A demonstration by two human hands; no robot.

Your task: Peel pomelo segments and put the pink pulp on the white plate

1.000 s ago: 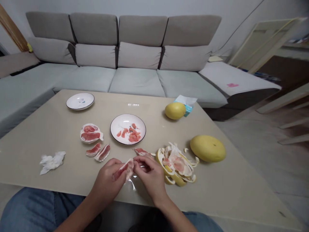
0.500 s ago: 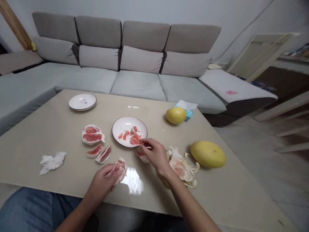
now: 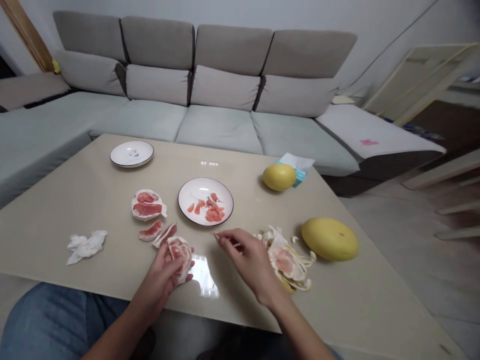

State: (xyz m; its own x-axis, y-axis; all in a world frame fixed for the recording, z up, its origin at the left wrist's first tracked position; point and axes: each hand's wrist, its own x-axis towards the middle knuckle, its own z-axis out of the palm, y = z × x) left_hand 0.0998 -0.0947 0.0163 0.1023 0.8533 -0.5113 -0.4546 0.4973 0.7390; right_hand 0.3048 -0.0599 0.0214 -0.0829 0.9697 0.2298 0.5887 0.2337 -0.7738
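My left hand [image 3: 165, 275] is closed around a pomelo segment [image 3: 180, 257] with pale membrane and pink flesh, held just above the table. Beside it lie two more segments [image 3: 150, 231] and a partly opened pomelo piece [image 3: 147, 206] in white membrane. My right hand [image 3: 249, 262] hovers in front of a white plate [image 3: 189, 192], thumb and fingers pinched together. Anything between those fingertips is too small to make out. Several pieces of pink pomelo flesh [image 3: 215, 215] rest on the plate. Pomelo peel and membrane scraps [image 3: 287, 262] are heaped right of my right hand.
Two whole yellow pomelos, a larger one [image 3: 330, 239] and a smaller one [image 3: 279, 177], sit to the right, with a tissue pack [image 3: 300, 175] behind the smaller. A second plate [image 3: 127, 150] stands far left. A crumpled tissue [image 3: 87, 246] lies near left. The sofa [image 3: 217, 125] is behind the table.
My right hand has drawn back from the plate's edge toward me, still pinched. The left hand has turned the pomelo segment, showing more of its face. The view has shifted slightly.
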